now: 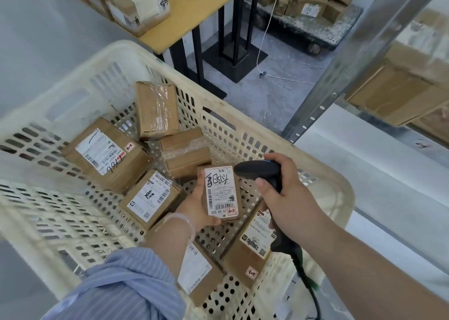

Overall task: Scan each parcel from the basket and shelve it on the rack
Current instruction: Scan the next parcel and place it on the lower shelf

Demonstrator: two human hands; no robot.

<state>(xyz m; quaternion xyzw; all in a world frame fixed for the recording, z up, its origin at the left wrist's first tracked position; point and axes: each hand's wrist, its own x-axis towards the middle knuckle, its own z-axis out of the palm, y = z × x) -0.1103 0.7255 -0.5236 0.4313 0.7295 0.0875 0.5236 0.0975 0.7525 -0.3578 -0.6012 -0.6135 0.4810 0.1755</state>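
Head view, looking down into the basket (116, 49).

- Left hand (194, 207): holds one small parcel (220, 193) above the basket floor, label up. Thumb curls over the near end and fingers wrap the far long edge. The label has large handwriting at the top and a barcode near the thumb.
- Right hand (286, 190): fingers wrapped tight round the handle of a black scanner (257, 170). I can't tell whether the trigger is pressed. The scanner head sits just beside the parcel's top right corner, and I can't tell if they touch. Its cord (308, 283) drops over the basket's near rim.
- Six more parcels (107, 154) lie loose in the basket, some label up and two showing only tape.
- The rack (352, 59) stands right of the basket, a steel upright with a white shelf below it. Blurred cartons sit on a shelf further right.
- Far side: a table (206, 10) carrying boxes, and a cart (311, 25) piled with cartons.
- A striped sleeve (121, 283) is pushed up the left arm, with a pale bracelet (182, 222) on the wrist.
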